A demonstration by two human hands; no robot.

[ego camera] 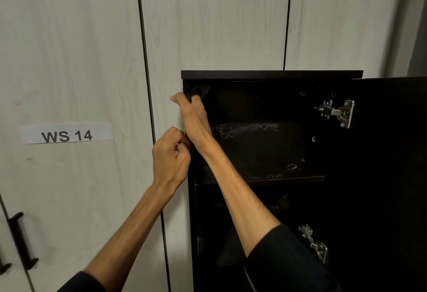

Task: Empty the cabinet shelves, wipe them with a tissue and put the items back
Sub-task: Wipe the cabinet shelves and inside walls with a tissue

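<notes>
Head view: I look at a black cabinet (272, 75) standing against pale wood-grain wall panels (208, 19).
Cabinet door: it is swung open to the right (390, 176), with two metal hinges, an upper one (336, 112) and a lower one (315, 244), on its inner edge.
Upper shelf: the board (288, 177) carries a dark bundle with a faint glittery sheen (256, 146); what it is, I cannot tell.
Lower compartment: too dark to make out its contents.
Right hand: my right hand (193, 111) reaches into the top left corner of the upper compartment, fingers long and fairly straight, the tips touching something small and pale up there (200, 90). The thumb sticks out to the left, over the cabinet's front edge. Its grip is spread, not curled round anything that I can see.
Left hand: my left hand (171, 153) is at the cabinet's left front edge, just beside my right wrist, fingers curled in tight; whether they pinch anything, I cannot tell.
Sleeves: both are dark and pushed up the forearm.
Wall: a paper label reading "WS 14" (67, 135) is stuck on the left panel, and a black handle (22, 241) sits lower left.
</notes>
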